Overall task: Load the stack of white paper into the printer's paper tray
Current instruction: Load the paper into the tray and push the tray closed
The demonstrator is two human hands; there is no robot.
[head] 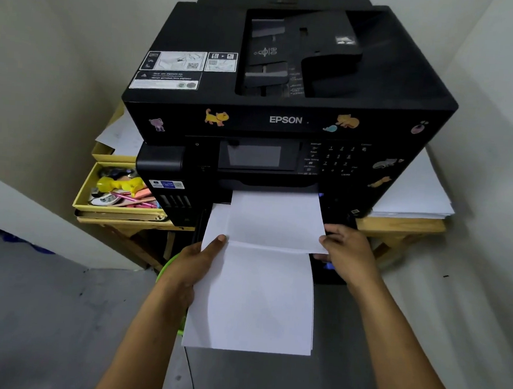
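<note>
So the stack of white paper is sitting right in front of the printer, low down at the front opening. Its far end goes in under a second white sheet that sticks out of the slot just below the screen, and the near end hangs out toward the person. The tray itself is mostly hidden under the paper, so hard to say how far in the stack really is.

The left hand holds the stack by its left edge, thumb laid flat on top, the other fingers underneath and out of sight. The right hand is at the right edge where the 2 layers of paper meet, fingers curled against the upper sheet's corner. Looks like a pinch, but the fingertips are partly tucked away, so can't tell exactly which layer it has.

The printer is a black Epson with cat stickers stuck across the front, plus a keypad right of the screen. It sits on a wooden table. To the left there's a yellow box full of pens and small bits, and on the right a pile of loose white sheets lies on the table beside the printer. Something green peeks out behind the left wrist.
</note>
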